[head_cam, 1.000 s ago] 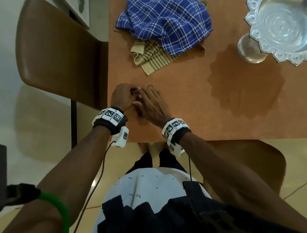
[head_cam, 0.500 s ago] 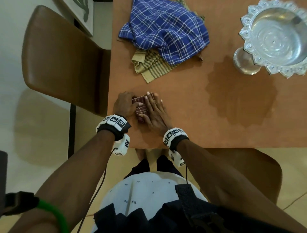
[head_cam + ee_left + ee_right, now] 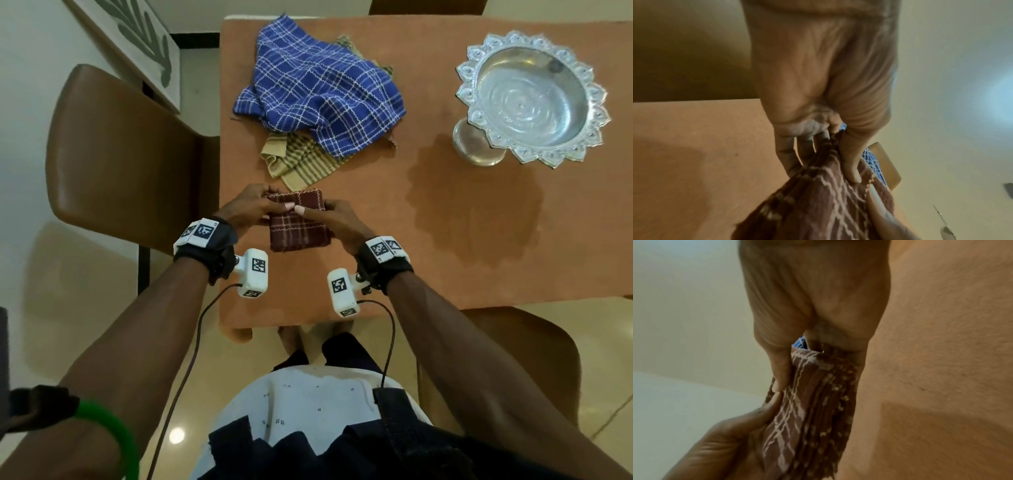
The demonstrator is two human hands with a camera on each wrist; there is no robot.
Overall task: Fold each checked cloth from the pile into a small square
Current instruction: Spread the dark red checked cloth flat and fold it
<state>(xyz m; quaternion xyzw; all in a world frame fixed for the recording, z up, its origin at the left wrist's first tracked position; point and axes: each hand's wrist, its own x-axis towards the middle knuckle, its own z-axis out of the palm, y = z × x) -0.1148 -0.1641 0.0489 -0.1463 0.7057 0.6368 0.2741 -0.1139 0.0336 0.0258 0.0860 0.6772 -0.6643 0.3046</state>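
Maroon checked cloth (image 3: 297,222), folded into a small thick packet, is held just above the orange table (image 3: 479,212) near its front-left corner, tilted, with the near edge low and the far edge raised. Left hand (image 3: 248,207) grips the packet's left side — thumb on top, fingers curled underneath, as the left wrist view confirms: thumb (image 3: 851,164) pressed on the upper face, fingers (image 3: 787,155) below. Right hand (image 3: 337,219) grips the right side the same way; in the right wrist view its thumb (image 3: 780,369) lies on the top layer and the stacked folds (image 3: 818,410) show edge-on between thumb and fingers. Both thumb tips meet near the middle of the cloth's top face. Relative to the maroon cloth: the blue checked cloth (image 3: 318,92) lies crumpled beyond it, further along the table, on top of a tan striped cloth (image 3: 298,161) whose nearest corner comes just beside the maroon packet's far edge — contact cannot be told. A silver pedestal bowl (image 3: 534,99) stands well apart to the far right. A dark patch (image 3: 476,195) marks the table surface to the right of the cloth. A brown chair (image 3: 123,154) stands to the left, off the table's edge.
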